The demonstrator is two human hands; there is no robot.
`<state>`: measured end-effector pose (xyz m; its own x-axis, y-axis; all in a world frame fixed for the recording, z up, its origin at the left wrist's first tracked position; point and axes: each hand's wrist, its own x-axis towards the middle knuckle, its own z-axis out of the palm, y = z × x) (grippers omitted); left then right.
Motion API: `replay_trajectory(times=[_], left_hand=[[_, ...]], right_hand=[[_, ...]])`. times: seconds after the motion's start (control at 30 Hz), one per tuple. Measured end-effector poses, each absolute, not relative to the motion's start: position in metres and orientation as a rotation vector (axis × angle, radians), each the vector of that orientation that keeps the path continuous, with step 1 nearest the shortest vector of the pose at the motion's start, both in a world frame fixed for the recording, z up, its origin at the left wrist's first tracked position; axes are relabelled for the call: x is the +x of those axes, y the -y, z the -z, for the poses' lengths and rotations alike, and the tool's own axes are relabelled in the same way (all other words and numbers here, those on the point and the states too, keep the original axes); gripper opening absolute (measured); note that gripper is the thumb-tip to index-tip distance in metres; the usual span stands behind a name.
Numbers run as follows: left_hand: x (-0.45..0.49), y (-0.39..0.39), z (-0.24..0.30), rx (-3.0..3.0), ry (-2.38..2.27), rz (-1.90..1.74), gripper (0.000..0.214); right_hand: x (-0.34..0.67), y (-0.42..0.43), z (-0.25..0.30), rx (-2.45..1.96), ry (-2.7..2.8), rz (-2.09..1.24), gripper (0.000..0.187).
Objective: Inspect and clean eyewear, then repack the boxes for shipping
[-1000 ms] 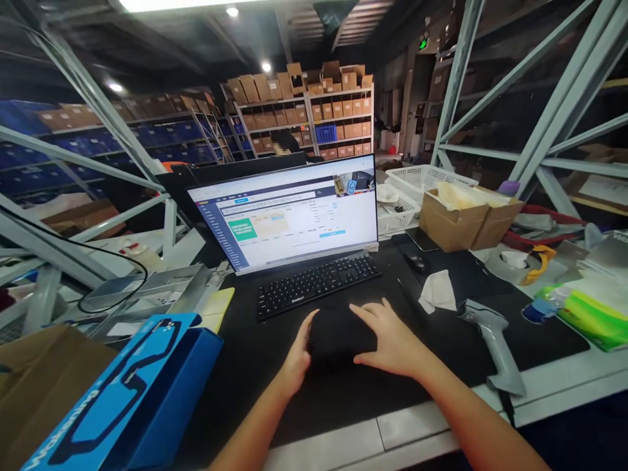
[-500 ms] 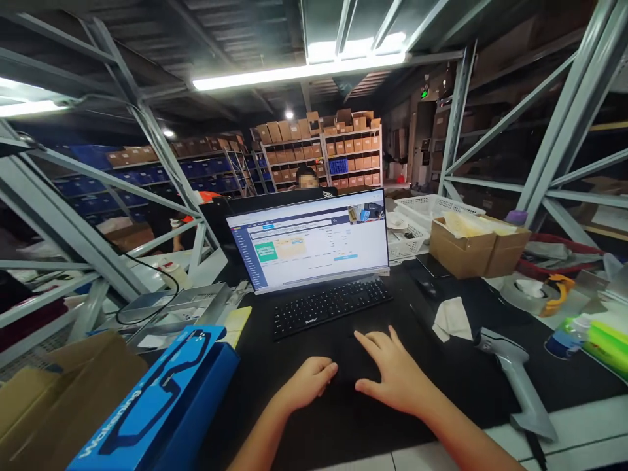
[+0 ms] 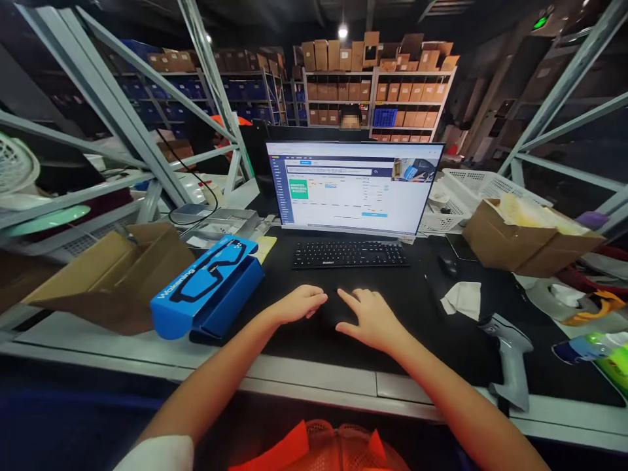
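Both my hands rest on the black desk mat [image 3: 275, 327] in front of the keyboard [image 3: 350, 254]. My left hand [image 3: 297, 304] lies palm down, its fingers lightly bent and pointing right. My right hand [image 3: 370, 317] lies flat with its fingers spread. Between and partly under them is a dark flat item [image 3: 332, 309], hard to make out against the mat. Both hands touch its edges. Neither hand lifts anything.
A lit monitor [image 3: 353, 190] stands behind the keyboard. A blue box [image 3: 209, 284] and an open cardboard box [image 3: 112, 275] lie at the left. At the right are a mouse [image 3: 447, 263], a white cloth [image 3: 461, 297], a grey barcode scanner [image 3: 510, 356] and another cardboard box [image 3: 520, 242]. A person [image 3: 350, 119] sits behind the monitor.
The view has swung left and pulled back, so the blue box and cardboard box show fully. My hands have stayed on the dark item, the left one shifting from its side to lie flatter.
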<state>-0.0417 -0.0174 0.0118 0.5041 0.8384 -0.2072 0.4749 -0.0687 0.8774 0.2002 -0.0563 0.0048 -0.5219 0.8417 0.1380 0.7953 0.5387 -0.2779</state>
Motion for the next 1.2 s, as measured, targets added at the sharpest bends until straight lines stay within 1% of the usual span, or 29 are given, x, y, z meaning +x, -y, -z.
replay_trajectory(times=[0.07, 0.23, 0.3, 0.37, 0.4, 0.47, 0.5, 0.53, 0.67, 0.77, 0.87, 0.93, 1.07, 1.2], left_hand=[[-0.03, 0.026, -0.018, 1.756, -1.181, -0.46, 0.043], [0.017, 0.04, -0.023, 1.959, -1.264, -0.582, 0.032], [0.022, 0.045, -0.023, 2.034, -1.235, -0.59, 0.027], [0.012, 0.049, -0.02, 2.088, -1.195, -0.627, 0.027], [0.003, 0.051, -0.017, 2.111, -1.201, -0.667, 0.029], [-0.018, 0.053, -0.009, 2.165, -1.288, -0.719, 0.033], [-0.027, 0.054, -0.004, 2.185, -1.352, -0.716, 0.034], [-0.034, 0.054, 0.001, 2.197, -1.408, -0.691, 0.034], [-0.035, 0.053, 0.015, 2.204, -1.408, -0.613, 0.035], [-0.027, 0.054, 0.015, 2.195, -1.316, -0.627, 0.036], [-0.034, 0.062, 0.011, 2.163, -1.252, -0.708, 0.037], [-0.048, 0.069, 0.011, 2.115, -1.214, -0.81, 0.037], [-0.07, 0.072, 0.015, 2.08, -1.273, -0.889, 0.033], [-0.048, 0.062, 0.013, 2.324, -1.373, -0.881, 0.023]], right_hand=[[0.189, 0.053, -0.006, -1.352, 2.591, -0.239, 0.074], [0.181, 0.039, -0.009, -1.377, 2.652, -0.354, 0.056], [0.181, 0.034, -0.012, -1.385, 2.66, -0.416, 0.058], [0.178, 0.032, -0.016, -1.385, 2.626, -0.465, 0.061], [0.176, 0.031, -0.018, -1.391, 2.596, -0.482, 0.055], [0.169, 0.031, -0.02, -1.4, 2.551, -0.505, 0.034], [0.165, 0.03, -0.019, -1.404, 2.543, -0.513, 0.026], [0.162, 0.028, -0.018, -1.403, 2.546, -0.523, 0.025], [0.157, 0.016, -0.014, -1.342, 2.556, -0.61, 0.035], [0.165, 0.013, -0.018, -1.253, 2.551, -0.711, 0.037], [0.189, 0.022, -0.024, -1.129, 2.489, -0.748, 0.041], [0.212, 0.031, -0.023, -1.07, 2.345, -0.734, 0.045], [0.243, 0.046, -0.009, -1.157, 1.971, -0.735, 0.047], [0.23, 0.05, 0.0, -1.323, 1.768, -0.658, 0.047]])
